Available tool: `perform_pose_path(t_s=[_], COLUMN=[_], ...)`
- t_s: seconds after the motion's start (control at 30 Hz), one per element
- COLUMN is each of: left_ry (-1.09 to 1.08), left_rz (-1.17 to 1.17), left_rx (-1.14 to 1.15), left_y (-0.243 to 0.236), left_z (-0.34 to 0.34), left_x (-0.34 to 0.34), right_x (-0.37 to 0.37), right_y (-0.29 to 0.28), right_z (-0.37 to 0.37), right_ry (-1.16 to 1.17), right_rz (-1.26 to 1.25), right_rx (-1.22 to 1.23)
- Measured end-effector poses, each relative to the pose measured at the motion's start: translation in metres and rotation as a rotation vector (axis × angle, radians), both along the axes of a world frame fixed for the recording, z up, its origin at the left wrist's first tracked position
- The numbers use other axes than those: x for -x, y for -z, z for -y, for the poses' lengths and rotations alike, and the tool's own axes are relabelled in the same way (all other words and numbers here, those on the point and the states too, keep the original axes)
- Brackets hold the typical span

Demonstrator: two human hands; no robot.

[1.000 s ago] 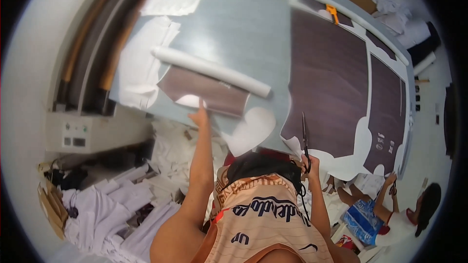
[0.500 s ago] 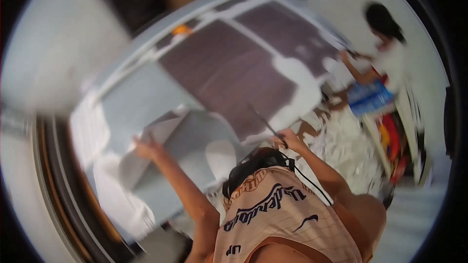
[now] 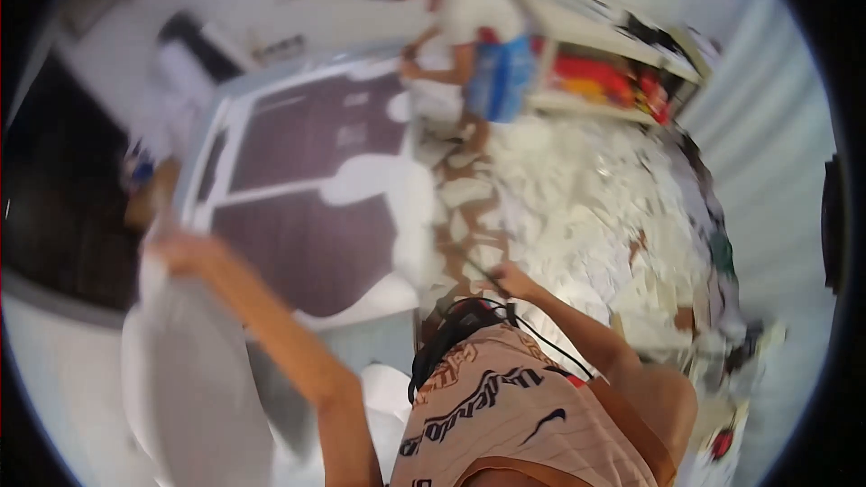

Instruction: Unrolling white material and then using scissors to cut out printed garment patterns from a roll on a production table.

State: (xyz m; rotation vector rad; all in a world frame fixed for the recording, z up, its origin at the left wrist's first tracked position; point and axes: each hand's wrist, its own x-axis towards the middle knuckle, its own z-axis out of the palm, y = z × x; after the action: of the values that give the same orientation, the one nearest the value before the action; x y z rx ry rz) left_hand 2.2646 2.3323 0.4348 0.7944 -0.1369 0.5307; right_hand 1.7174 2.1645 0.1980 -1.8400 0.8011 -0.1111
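Observation:
My left hand (image 3: 180, 251), blurred by motion, is closed on the top of a large white sheet (image 3: 189, 370) that hangs down at the near left. Held out at the right, my right hand (image 3: 512, 280) grips a pair of scissors (image 3: 475, 267), blades pointing up and left over the scraps. On the table in front of me lies a white printed sheet with two big dark purple panels; the nearer panel (image 3: 307, 248) has a curved lower edge, and the farther panel (image 3: 316, 131) carries small pale marks.
Across the table (image 3: 361, 335), a co-worker (image 3: 478, 13) bends over the far corner with hands at the sheet's edge. Heaps of white scraps (image 3: 577, 207) cover the floor on the right. A shelf (image 3: 586, 32) with red and yellow cloth stands behind.
My view has swung to the right. The left hand has pulled the white sheet up and leftward off the tabletop. My right hand keeps the scissors.

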Motion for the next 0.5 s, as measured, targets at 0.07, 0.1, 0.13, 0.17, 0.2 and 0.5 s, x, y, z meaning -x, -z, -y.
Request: perform_pose_path(t_s=[0.07, 0.1, 0.13, 0.17, 0.2, 0.5], left_ry=[0.13, 0.329, 0.519, 0.631, 0.792, 1.251], left_rz=[-0.097, -0.092, -0.179, -0.271, -0.372, -0.738], left_rx=[-0.019, 0.191, 0.22, 0.251, 0.241, -0.158], left_y=[-0.017, -0.023, -0.016, 0.001, 0.022, 0.207], left_z=[0.028, 0.032, 0.037, 0.038, 0.038, -0.026], left_x=[0.097, 0.138, 0.172, 0.194, 0.214, 0.342], right_x=[0.034, 0.027, 0.025, 0.02, 0.022, 0.016], right_y=[0.005, -0.002, -0.011, -0.025, -0.027, -0.04], right_z=[0.008, 0.004, 0.004, 0.001, 0.003, 0.032], right_ry=[0.177, 0.228, 0.254, 0.243, 0.241, 0.148], right_rz=[-0.068, -0.026, -0.036, -0.025, -0.006, -0.098], right_rx=[-0.136, -0.259, -0.272, -0.301, -0.314, -0.316])
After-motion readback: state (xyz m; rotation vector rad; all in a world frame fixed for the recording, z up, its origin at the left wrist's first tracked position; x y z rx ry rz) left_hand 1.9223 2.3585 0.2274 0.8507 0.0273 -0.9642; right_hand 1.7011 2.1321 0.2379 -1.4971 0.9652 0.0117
